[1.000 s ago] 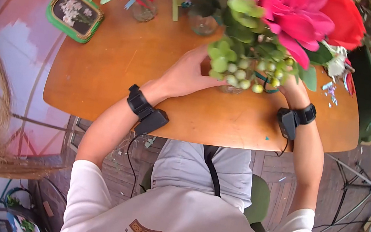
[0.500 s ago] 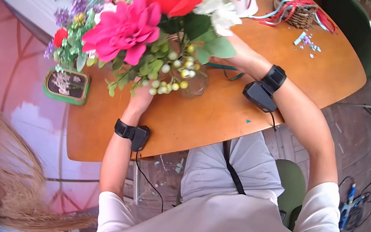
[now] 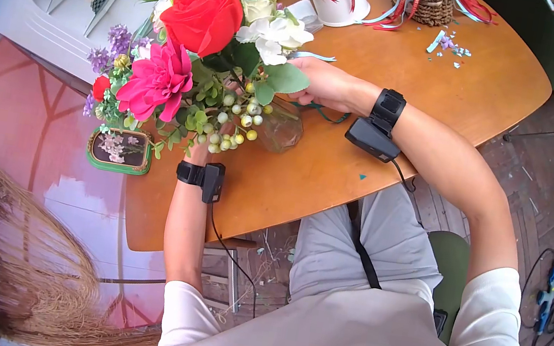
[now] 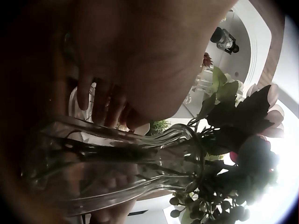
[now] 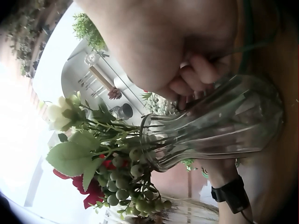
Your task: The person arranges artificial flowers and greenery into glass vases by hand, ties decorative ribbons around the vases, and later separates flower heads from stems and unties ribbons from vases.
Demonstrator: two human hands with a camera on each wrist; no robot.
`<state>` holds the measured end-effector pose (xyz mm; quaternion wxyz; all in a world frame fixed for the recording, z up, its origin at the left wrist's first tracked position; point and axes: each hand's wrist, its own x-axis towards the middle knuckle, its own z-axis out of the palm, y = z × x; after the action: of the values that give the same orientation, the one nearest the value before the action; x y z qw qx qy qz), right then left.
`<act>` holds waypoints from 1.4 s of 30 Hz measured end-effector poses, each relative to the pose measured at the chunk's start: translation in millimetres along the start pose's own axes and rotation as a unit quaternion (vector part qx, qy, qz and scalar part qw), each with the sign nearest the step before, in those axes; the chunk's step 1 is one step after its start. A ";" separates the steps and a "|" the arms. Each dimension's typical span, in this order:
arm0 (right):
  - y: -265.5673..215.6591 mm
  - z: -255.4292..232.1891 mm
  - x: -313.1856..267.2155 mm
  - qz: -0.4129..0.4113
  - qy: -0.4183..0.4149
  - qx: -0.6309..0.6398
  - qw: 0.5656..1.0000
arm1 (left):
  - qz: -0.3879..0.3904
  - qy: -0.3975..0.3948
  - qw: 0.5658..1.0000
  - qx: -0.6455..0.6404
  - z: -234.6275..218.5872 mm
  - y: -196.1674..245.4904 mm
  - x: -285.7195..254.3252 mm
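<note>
A clear glass vase [image 3: 282, 129] stands on the wooden table, holding a bouquet with a red rose [image 3: 204, 19], a pink flower [image 3: 157, 82], white blossoms and pale berries. My right hand [image 3: 328, 85] is beside the vase on its right. In the right wrist view its fingers [image 5: 194, 77] are curled at the glass, and a green ribbon [image 5: 250, 39] runs in to them. My left hand [image 4: 140, 60] is at the vase's other side, mostly behind the blooms in the head view. Its fingers [image 4: 100, 105] reach down beside the glass, their tips partly hidden; I cannot tell what they grip.
Left of the bouquet lies a green-framed flower picture [image 3: 120, 150], near a second bunch with purple flowers [image 3: 118, 39]. A white pot [image 3: 339, 2] with red ribbon and a wicker basket [image 3: 420, 0] of ribbons stand at the back. Scraps [image 3: 449, 47] lie on the right.
The head view has turned, so the bouquet now appears farther left and more of the table's back shows. The left hand has slipped behind the flowers; the right hand is now in plainer sight.
</note>
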<state>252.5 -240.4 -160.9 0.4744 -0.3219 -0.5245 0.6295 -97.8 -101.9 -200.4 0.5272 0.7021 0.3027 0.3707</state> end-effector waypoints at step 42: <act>-31.0 -8.4 -32.6 0.047 -0.024 0.027 0.998 | -0.107 0.009 0.968 -0.226 88.6 117.7 -90.0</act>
<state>279.3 -267.8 -136.0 0.4396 -0.3184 -0.5031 0.6725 -68.1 -251.7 -119.9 0.7062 0.5248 0.2888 0.3774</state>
